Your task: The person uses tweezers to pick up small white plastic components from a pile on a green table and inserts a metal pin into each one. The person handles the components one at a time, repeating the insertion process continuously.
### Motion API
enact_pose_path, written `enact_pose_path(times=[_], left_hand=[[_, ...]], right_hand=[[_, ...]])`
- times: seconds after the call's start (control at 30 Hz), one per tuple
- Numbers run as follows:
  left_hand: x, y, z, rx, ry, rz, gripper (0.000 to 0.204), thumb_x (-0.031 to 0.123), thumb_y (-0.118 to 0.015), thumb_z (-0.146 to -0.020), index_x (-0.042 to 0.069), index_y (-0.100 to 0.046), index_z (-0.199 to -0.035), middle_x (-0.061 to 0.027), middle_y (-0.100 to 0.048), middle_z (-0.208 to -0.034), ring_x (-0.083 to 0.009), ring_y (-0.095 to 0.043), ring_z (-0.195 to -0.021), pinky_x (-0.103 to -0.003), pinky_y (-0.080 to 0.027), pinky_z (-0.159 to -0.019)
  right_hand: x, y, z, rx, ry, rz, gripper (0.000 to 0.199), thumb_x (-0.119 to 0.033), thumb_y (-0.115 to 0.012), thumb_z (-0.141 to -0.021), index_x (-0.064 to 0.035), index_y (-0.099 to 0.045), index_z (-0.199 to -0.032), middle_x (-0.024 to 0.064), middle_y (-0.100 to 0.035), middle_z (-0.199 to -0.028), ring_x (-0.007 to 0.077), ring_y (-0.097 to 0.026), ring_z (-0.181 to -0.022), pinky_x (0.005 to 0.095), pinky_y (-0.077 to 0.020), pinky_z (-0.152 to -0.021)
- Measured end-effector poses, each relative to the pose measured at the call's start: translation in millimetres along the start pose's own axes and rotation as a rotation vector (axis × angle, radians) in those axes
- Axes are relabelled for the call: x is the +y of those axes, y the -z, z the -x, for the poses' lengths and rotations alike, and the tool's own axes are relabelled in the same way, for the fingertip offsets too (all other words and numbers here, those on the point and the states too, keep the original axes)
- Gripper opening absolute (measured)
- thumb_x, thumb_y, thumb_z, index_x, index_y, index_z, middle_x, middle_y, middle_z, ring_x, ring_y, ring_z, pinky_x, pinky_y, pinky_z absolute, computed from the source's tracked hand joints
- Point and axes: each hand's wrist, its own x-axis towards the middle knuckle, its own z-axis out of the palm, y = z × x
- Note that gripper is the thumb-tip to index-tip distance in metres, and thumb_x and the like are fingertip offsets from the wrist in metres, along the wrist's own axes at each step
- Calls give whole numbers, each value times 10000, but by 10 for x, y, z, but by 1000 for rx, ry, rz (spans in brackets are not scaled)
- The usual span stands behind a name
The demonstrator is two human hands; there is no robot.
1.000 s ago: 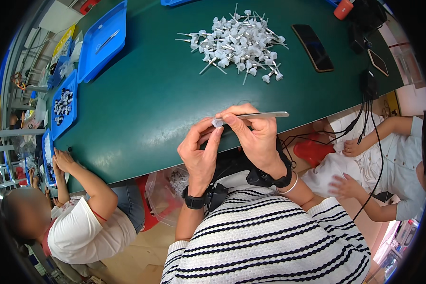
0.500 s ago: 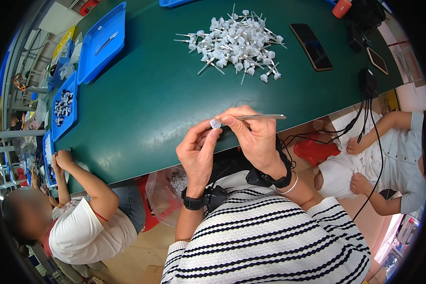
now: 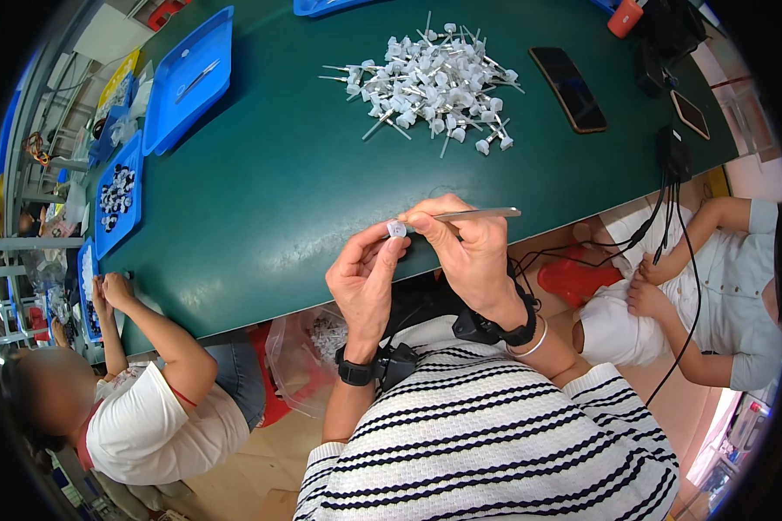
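Observation:
Between the thumb and fingers of my left hand [image 3: 363, 276] is pinched a small white plastic part [image 3: 396, 228]. My right hand [image 3: 467, 252] grips a pair of metal tweezers [image 3: 493, 213], whose broad end sticks out to the right. Its working tip is close to the white part, but my fingers hide whether it touches. Both hands are held together over the table's near edge. Farther off on the green table [image 3: 295, 174] lies a heap of white plastic parts with thin metallic stems [image 3: 434, 82].
A dark phone [image 3: 569, 89] lies right of the heap. Blue trays [image 3: 161, 117] line the left side, one with tweezers [image 3: 198, 80] in it. A person [image 3: 165, 408] works at the left; another person [image 3: 712, 286] sits at the right near hanging black cables [image 3: 669, 204]. A clear bin [image 3: 291, 356] is below the edge.
My hands stay nearly in place, with the white part turned slightly. The hands of the person on the right have moved up and closer together.

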Motion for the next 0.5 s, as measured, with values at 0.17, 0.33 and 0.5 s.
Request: enact_pose_path(times=[0.17,0.33,0.5], left_hand=[[-4,12,-5,3,4,6,219,3,-643,-900,-65,-617,-1106,-123,-674,-1026,-168,-671,-905,-268,-551,-809],[2,-17,-10,21,-24,-4,208,42,-643,-909,-62,-626,-1088,-119,-680,-991,-160,-665,-860,-277,-547,-789],[-55,3,-43,-9,-15,71,222,-3,-645,-896,-66,-606,-1104,-122,-670,-1039,-166,-669,-908,-269,-546,-809]], right_hand=[[29,-19,-9,-3,3,-1,56,-28,-660,-859,25,-665,-840,75,-666,-761,196,-612,-581,288,-473,-515],[-4,-10,-40,-36,7,33,60,-38,-662,-862,19,-668,-843,78,-664,-757,198,-605,-576,292,-470,-518],[20,-23,-61,-45,6,26,72,-43,-669,-860,27,-667,-842,81,-666,-763,188,-589,-564,283,-456,-510]])
